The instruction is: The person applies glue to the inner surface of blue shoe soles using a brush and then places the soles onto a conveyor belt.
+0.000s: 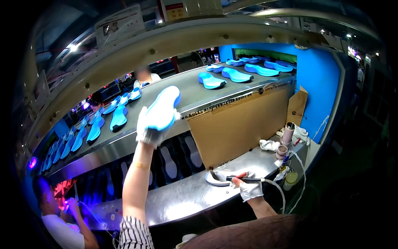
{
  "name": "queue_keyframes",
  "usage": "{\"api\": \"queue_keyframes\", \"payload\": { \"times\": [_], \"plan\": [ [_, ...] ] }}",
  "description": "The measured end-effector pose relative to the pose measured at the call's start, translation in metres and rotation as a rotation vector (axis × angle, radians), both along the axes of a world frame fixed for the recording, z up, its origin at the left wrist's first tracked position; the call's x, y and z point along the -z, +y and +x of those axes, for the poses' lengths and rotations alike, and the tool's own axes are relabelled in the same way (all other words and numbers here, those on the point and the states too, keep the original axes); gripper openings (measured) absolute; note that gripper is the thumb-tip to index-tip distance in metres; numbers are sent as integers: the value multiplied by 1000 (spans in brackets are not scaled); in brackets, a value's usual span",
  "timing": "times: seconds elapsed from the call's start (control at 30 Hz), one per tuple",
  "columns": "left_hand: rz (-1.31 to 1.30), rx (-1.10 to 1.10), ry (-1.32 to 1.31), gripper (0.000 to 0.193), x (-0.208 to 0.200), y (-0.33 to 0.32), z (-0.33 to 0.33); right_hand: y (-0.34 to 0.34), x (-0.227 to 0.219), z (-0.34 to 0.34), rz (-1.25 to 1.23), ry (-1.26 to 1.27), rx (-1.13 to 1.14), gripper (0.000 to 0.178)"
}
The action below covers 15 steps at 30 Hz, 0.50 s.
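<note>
A blue shoe sole [161, 110] is raised over the near edge of the conveyor belt [188, 89]. My left hand [143, 128], in a white glove, grips it at its side and lower end. Down on the metal ledge [178, 203], my gloved right hand [251, 190] closes round the dark handle of a brush [244, 179]. A pale hose [275, 189] runs off the handle's rear end. The brush tip points into a shallow pale dish [212, 179]; what the dish holds is hard to make out.
Blue soles stand in rows on the belt, left [119, 117] and right [236, 75]. A cardboard sheet [240, 128] leans below the belt. A pink bottle [288, 133], white cloth [269, 145] and jar [291, 179] crowd the ledge's right end. A co-worker [62, 224] sits at left.
</note>
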State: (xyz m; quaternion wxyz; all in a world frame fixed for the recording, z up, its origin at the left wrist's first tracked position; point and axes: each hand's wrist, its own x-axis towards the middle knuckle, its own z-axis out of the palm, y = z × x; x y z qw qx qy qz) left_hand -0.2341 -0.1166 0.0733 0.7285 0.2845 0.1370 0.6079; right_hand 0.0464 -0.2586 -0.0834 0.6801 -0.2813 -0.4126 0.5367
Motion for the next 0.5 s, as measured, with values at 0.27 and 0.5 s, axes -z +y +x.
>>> {"api": "queue_keyframes", "payload": {
  "times": [0.27,0.5],
  "plan": [
    [-942,1415,-3148,56,21,87,-49,15,30,17,-215,-103,-70,10],
    [208,1397,-3385,40,10,32,-199,21,39,-24,-193,-134,-271,13]
  ]
}}
